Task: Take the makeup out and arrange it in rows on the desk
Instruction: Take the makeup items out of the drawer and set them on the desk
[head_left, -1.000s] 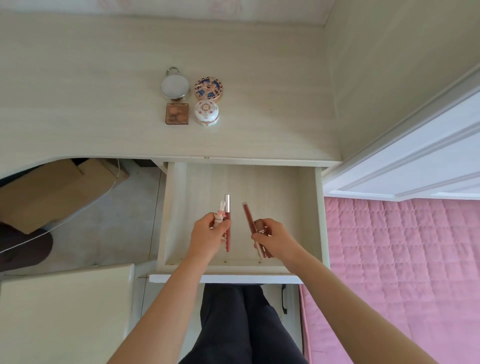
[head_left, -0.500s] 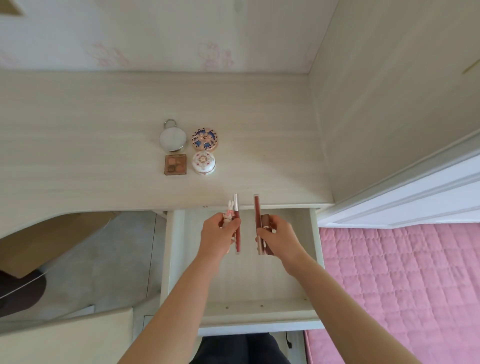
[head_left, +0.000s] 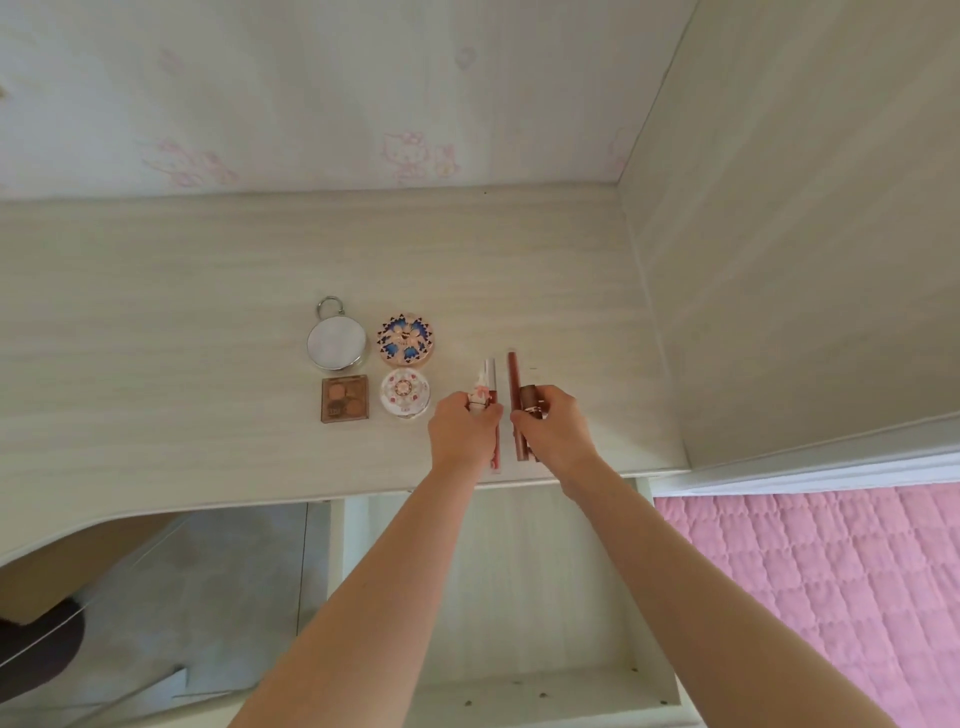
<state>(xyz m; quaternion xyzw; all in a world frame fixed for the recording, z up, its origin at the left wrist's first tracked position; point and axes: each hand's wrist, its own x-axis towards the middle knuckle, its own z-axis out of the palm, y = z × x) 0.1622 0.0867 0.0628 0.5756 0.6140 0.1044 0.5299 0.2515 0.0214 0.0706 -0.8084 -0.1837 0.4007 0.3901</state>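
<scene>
Placing the last sticks of makeup beside what is already laid out looks like the step in hand. In the head view, the left hand (head_left: 462, 436) has its fingers (head_left: 457, 410) curled round a slim red tube (head_left: 492, 384) with a pale cap and a small white piece with a pink bow (head_left: 478, 397). The right hand (head_left: 561, 434) has its fingers (head_left: 556, 399) pinched on a long dark red tube (head_left: 514, 384) and a short brown tube (head_left: 530, 397). All four point away from the person, side by side over the tabletop (head_left: 156, 338). They are just to the right of the laid-out items. I cannot tell whether they touch the wood yet.

Four items already sit in a two-by-two block. A round mirror compact (head_left: 336, 343) and a blue patterned compact (head_left: 405, 338) are at the back. A brown square palette (head_left: 345, 399) and a white round compact (head_left: 405, 393) are in front.

The next move, I judge, calls for lowering the tubes flat and letting go one at a time. They should lie parallel and in line with the two rows. The round tubes could roll, so each wants steadying before the fingers loosen.

The drawer (head_left: 519, 686) below the tabletop edge stands pulled out. No makeup shows on the part of its floor visible between and beside the forearms. Its back is hidden under the tabletop.
</scene>
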